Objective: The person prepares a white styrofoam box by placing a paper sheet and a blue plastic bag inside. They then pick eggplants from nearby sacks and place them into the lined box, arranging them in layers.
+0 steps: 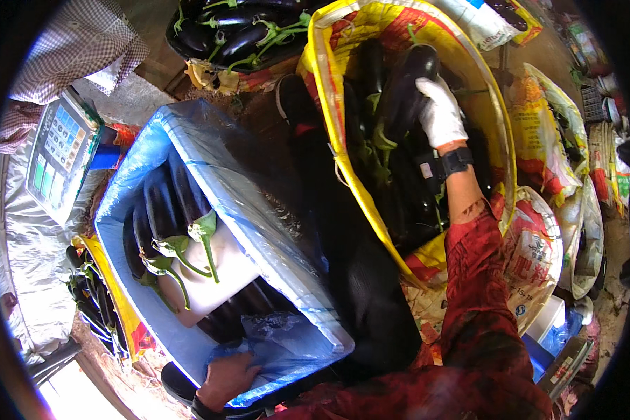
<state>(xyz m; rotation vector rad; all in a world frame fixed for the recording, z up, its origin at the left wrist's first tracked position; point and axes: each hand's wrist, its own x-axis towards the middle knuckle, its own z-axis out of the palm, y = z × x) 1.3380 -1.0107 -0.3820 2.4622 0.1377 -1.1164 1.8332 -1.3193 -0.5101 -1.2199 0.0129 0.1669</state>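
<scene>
My right hand [441, 113], in a white glove, grips a large dark eggplant [410, 79] inside a yellow woven sack [323, 58]. More eggplants [415, 202] with green stems lie beneath it in the sack. My left hand [228, 375] is bare and lies against the blue plastic liner [278, 375] at the near end of a crate; its fingertips are hard to make out. In the crate, several eggplants [160, 205] lie side by side with their stems towards me. A white sheet [215, 273] shows under the stems, and further eggplants [241, 310] lie nearer my left hand.
A scale's keypad and display panel [63, 149] stands at the left, near a person's checked sleeve [79, 47]. Eggplants fill a container [241, 37] at the top and a yellow sack [102, 299] at the left. Printed sacks [535, 252] line the right. My leg [367, 283] lies between crate and sack.
</scene>
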